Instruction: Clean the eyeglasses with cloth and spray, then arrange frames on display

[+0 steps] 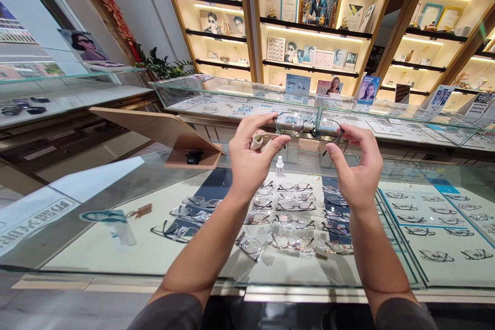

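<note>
I hold a pair of thin dark-rimmed glasses (307, 128) up in front of me with both hands. My left hand (251, 157) pinches the left lens rim between thumb and fingers, and a small beige cloth (260, 142) is tucked in the same hand. My right hand (358, 165) pinches the right lens rim at its outer edge. The lenses face away from me, above the glass counter (116, 247).
A small white bottle (279, 166) stands on the counter below the glasses. Several rows of eyeglass frames (294, 216) lie under the glass. A tilted tan mirror stand (162, 131) sits at left. A second glass case (240, 95) and lit shelves (313, 26) stand behind.
</note>
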A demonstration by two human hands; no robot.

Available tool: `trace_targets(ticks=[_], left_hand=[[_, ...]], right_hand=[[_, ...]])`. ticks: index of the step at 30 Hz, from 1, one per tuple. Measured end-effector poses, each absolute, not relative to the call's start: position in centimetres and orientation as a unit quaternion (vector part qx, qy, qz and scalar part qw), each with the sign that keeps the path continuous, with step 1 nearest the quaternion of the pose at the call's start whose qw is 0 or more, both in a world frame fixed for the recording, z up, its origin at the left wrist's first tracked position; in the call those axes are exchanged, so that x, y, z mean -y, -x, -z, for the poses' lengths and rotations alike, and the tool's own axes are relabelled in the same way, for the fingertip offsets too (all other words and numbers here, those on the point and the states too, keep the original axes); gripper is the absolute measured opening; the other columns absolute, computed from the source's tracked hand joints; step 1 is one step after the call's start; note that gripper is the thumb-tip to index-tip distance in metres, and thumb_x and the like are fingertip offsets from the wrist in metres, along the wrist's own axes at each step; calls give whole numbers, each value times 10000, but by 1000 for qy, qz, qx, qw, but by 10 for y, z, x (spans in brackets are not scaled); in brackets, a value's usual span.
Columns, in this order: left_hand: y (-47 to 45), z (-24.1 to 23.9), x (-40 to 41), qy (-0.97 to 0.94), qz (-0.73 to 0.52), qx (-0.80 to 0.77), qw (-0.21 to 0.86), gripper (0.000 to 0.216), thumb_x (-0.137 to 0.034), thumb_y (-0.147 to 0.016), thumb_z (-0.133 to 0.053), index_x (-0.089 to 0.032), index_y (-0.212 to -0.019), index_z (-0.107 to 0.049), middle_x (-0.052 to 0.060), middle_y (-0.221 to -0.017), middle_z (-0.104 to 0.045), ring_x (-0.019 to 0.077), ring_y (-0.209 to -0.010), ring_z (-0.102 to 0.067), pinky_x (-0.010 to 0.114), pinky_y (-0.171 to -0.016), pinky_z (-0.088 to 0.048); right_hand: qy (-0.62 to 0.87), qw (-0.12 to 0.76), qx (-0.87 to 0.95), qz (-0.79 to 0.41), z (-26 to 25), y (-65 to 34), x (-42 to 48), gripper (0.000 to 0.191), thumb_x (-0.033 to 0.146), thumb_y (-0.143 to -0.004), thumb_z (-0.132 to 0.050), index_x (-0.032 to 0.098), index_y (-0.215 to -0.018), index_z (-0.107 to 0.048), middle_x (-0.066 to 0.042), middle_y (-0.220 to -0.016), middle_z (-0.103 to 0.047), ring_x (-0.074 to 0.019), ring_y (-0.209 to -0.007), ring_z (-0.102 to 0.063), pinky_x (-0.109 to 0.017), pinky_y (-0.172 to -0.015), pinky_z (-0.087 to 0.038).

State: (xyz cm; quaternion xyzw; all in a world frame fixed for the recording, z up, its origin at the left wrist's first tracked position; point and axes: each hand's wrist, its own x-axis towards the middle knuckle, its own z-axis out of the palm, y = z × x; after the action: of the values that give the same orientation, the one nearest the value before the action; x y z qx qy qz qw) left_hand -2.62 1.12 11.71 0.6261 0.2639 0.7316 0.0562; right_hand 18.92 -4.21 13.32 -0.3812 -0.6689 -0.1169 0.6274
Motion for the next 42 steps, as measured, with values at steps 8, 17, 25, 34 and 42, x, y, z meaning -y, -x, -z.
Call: trace_targets(ticks=[8, 17, 25, 34, 42], left_hand=[[21, -110, -17, -634, -721, -264, 85, 643, -579, -838, -949, -284, -1381, -773, 112, -1340, -776, 182, -939, -757, 296, -804, -649], [8, -104, -18, -582, -775, -247, -5, 570, -527, -896, -919, -305, -1392, -743, 71, -1297, -762, 110, -768, -695, 250, -696, -606], [6, -106, -10, -551, -785, -263, -100, 533, -535, -918, -890, -240, -1336, -739, 104, -1288, -731, 153, -817, -722, 290, -657, -635], [5, -106, -7, -558, -791, -234, -95, 506, -436, -884, -940, -298, -1330, -744, 78, -1260, -709, 149, -828, -703, 295, -660, -639], [5, -104, -9, -576, -777, -233, -98, 503, -390, -912, -925, -304, -1366, -728, 47, -1282, -708, 73, -701, -631, 254, -673, -607]], right_hand=[[379, 607, 669, 202, -133, -186, 47, 313, 441, -1044, -700, 339, -1339, -717, -77, -1284, -728, -353, -1263, -652, -592, -1113, -517], [383, 589, 685, 193, -126, -181, 44, 356, 441, -1051, -679, 342, -1392, -704, -99, -1344, -710, -365, -1332, -628, -618, -1154, -508], [387, 647, 645, 121, -128, -178, 43, 406, 472, -1065, -661, 298, -1431, -690, -107, -1341, -724, -320, -1243, -691, -560, -1030, -617], [367, 695, 618, -2, -130, -180, 40, 287, 457, -1078, -655, 250, -1209, -805, -79, -1204, -804, -262, -1147, -757, -493, -997, -642], [301, 720, 613, -122, -129, -184, 35, 254, 486, -1035, -732, 253, -1123, -785, -50, -1101, -824, -232, -1026, -796, -434, -939, -669]])
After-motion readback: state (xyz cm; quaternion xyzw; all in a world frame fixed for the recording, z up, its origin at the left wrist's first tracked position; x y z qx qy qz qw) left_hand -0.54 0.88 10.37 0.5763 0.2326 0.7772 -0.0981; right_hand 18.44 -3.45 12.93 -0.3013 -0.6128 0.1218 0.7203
